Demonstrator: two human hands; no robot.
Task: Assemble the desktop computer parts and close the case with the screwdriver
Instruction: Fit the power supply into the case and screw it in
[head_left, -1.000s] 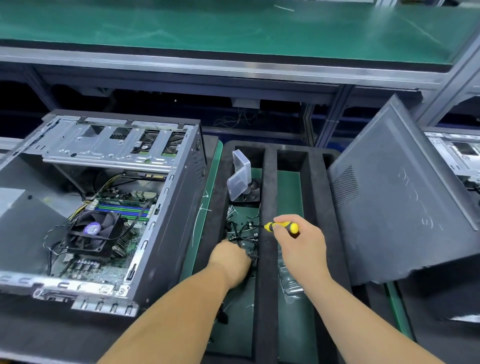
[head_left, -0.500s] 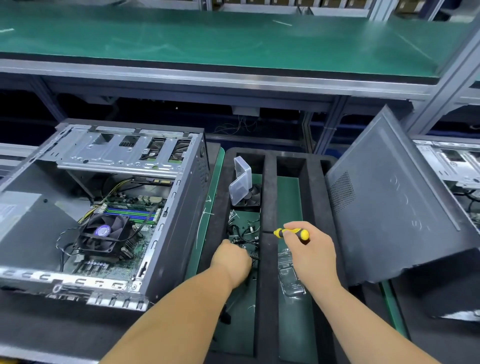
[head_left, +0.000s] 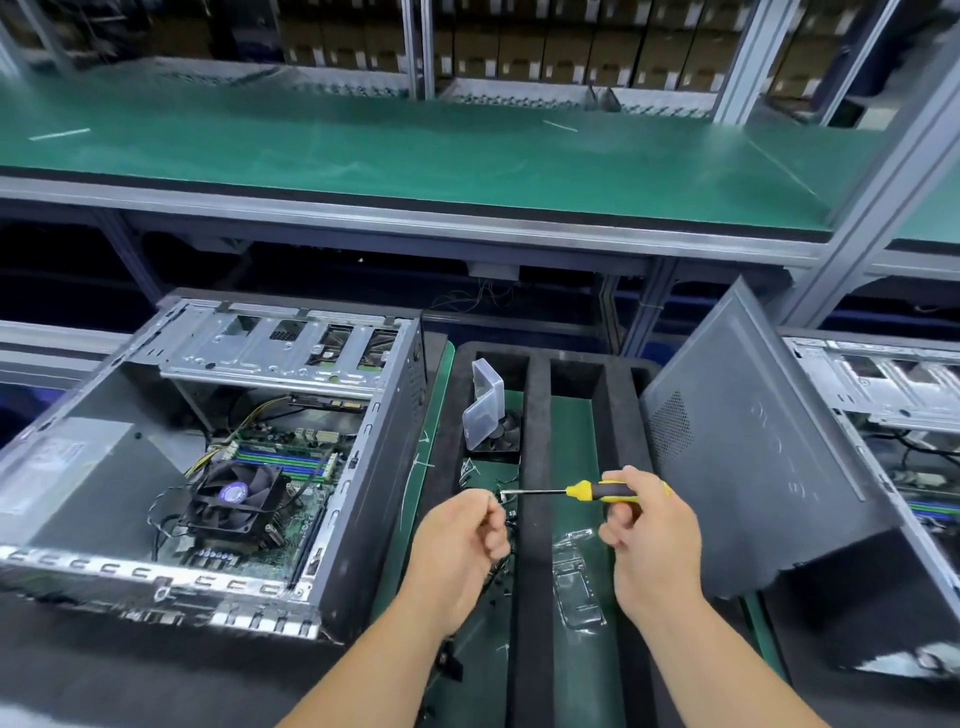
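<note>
**Screwdriver tip brought to a small part held over the foam tray**

The screwdriver (head_left: 597, 491), with a yellow-and-black handle, is gripped in the curled fingers of the right hand (head_left: 647, 530) and held roughly level, its shaft pointing left across the central divider of the black foam tray (head_left: 535, 415). The tip meets the fingertips of the left hand (head_left: 460, 535), which are pinched together, probably on a screw, though the item is too small to be identified. The open computer case (head_left: 208, 457) lies on its side to the left of the tray, with the CPU cooler fan (head_left: 236, 499) and motherboard (head_left: 291, 462) exposed. The detached side panel (head_left: 753, 467) is propped, tilted, against the tray's right edge. A clear plastic box (head_left: 483, 405) stands in the tray's far left compartment, and a clear plastic blister (head_left: 576, 582) lies in the middle one.
</note>
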